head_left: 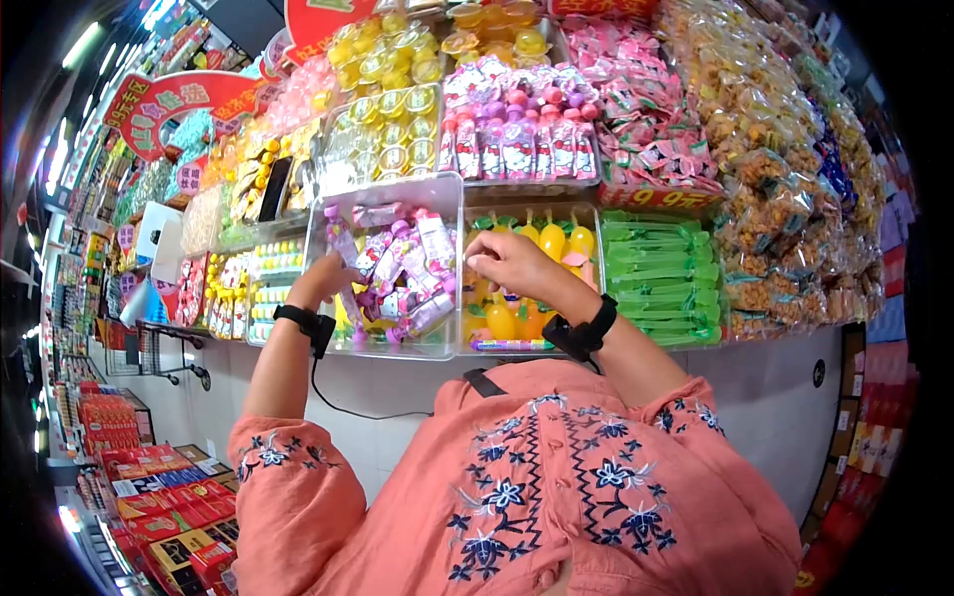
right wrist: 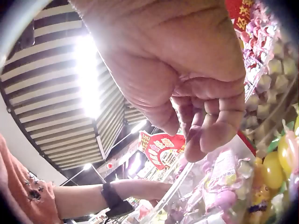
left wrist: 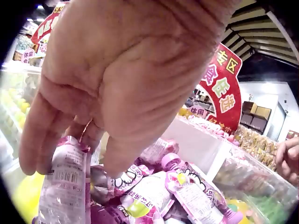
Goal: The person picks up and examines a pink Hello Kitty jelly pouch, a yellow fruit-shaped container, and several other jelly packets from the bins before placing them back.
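Note:
In a clear bin lie many purple and white packets with purple caps. My left hand reaches into the bin's left side. In the left wrist view, the left hand has its fingers and thumb around a packet with a barcode; the grip is partly hidden. My right hand hovers over the neighbouring bin of yellow mango-shaped items, near the divider. The right wrist view has the right hand with its fingers loosely curled and nothing between them.
Green long packets fill the bin at the right, beside bagged brown snacks. Pink packets and yellow cups stand behind. A wheeled cart is at the left. A cable hangs in front of the bins.

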Demonstrator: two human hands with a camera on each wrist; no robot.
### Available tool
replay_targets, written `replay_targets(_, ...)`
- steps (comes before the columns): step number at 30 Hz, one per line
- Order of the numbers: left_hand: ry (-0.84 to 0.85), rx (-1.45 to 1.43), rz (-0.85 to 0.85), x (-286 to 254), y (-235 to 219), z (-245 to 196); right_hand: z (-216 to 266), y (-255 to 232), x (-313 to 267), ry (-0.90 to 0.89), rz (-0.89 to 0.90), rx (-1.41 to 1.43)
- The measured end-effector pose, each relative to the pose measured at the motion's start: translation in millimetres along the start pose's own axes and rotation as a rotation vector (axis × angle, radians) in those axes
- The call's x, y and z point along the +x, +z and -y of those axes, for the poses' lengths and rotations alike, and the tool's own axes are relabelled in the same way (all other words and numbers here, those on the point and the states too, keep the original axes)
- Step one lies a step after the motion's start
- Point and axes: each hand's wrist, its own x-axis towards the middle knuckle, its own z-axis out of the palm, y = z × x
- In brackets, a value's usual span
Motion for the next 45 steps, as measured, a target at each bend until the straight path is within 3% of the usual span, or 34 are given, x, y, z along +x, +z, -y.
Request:
replay_targets(6,-0.049,-0.053,-0.026,-16,-6,-26,-16,-20,-16,0.03,-0.03,0.057)
replay_targets(13,-0.058,-0.044,-0.121,-11,3,-18,-29,-41,-26,0.04,-0.048,0.103)
replay_targets(16,0.017,-0.056,-0.137,-34,-13,-34,-22,-46,-32,0.066,-0.022,0.118)
replay_targets(19,0.239,-0.118,-0.427,-53,-25,-32,-12,-51,-33,0.074,0.021,0.13)
replay_targets(20,0.319,-0.024,-0.519,-61,-32,-37,-9,-52,-32,0.064,0.06,0.184)
replay_targets(24,0.616,0.16,-0.816,-139,-52,-132,3,-53,-18,0.05,0.21,0.517)
replay_targets(27,0.858,0.118,-0.973,-165,-30,-206,21,-47,-7,0.048,0.268,0.801)
replay_targets(29,1.023,0.239,-0.918,-167,-6,-234,33,-50,-4,0.01,0.323,1.002)
replay_targets(30,1.101,0.36,-0.791,-161,4,-236,39,-52,-5,-0.023,0.303,1.056)
replay_targets(31,1.027,-0.275,-0.463,-157,27,-247,37,-53,-2,-0.049,0.254,1.059)
replay_targets(33,1.074,-0.085,-0.369,-152,42,-261,22,-59,6,-0.096,0.148,1.066)
replay_targets(36,1.197,0.35,-0.515,-143,36,-264,13,-77,4,-0.079,0.02,1.038)
replay_targets(39,0.838,-0.169,-0.528,-122,13,-263,8,-85,13,-0.135,-0.018,1.091)
replay_targets(41,0.592,-0.518,-0.134,-99,-5,-268,4,-88,23,-0.183,-0.029,1.111)
replay_targets(45,0.603,-0.585,0.107,-57,-11,-277,7,-87,43,-0.19,-0.142,1.107)
